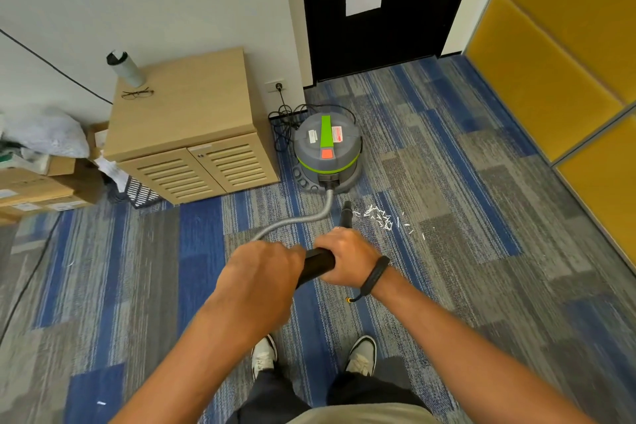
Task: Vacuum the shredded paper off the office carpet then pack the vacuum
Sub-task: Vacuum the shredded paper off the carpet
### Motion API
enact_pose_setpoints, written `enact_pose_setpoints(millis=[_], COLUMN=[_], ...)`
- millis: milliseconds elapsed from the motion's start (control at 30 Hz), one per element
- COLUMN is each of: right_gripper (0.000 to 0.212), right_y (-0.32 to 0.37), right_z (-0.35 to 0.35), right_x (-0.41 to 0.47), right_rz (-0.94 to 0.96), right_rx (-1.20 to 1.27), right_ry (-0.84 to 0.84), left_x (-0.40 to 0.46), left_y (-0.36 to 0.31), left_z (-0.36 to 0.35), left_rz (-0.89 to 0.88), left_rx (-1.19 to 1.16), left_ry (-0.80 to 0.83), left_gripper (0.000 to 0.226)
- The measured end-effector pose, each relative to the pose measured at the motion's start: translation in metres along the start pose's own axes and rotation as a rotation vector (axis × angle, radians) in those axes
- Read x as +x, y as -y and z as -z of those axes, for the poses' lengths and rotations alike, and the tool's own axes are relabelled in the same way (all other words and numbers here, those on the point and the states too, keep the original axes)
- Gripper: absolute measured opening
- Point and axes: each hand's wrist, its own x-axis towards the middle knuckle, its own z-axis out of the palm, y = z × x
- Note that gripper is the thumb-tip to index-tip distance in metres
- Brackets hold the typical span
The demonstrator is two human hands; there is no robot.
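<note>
Where blue and grey carpet tiles meet in front of the dark door, lies a small scatter of white shredded paper, with a few stray strips trailing off to its right. Sits just right of the black nozzle, whose tip points at the near edge of the pile. Runs back from the nozzle into a black wand, gripped by both hands. Wraps the right hand over the forward part of the wand, fingers clenched around it, a dark band on the wrist. Closes the left hand around the rear of the wand, fingers curled under and out of sight. Curves a ribbed grey hose from beneath the left hand up to the front of the vacuum, a grey drum with a green handle and band, standing on the carpet just behind the paper. Tangles a black cord behind the drum and rises to a wall socket. Stands a wooden cabinet left of the vacuum against the wall, carrying a bottle and a pair of glasses. Shows two sneakers at the bottom.
</note>
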Motion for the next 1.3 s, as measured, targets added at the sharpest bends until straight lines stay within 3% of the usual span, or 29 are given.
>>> enact_pose_setpoints(millis=[267,1067,1300], right_gripper=[0.013,0.013,0.015], right_y=[-0.004,0.015,-0.003], right_z=[0.004,-0.005,0.010], right_x=[-0.012,-0.015,-0.040], right_rz=[-0.012,0.048,-0.023], right_rx=[-0.010,0.038,-0.020], right_ry=[0.016,-0.012,-0.013], left_x=[0.000,-0.029,-0.015], left_y=[-0.004,0.003,-0.019], left_z=[-0.002,0.010,0.011], left_rz=[-0.021,-0.015,-0.068], left_rx=[-0.024,-0.131,-0.106], left_ry=[-0.006,0.012,0.010], left_gripper=[0.033,0.035,0.033])
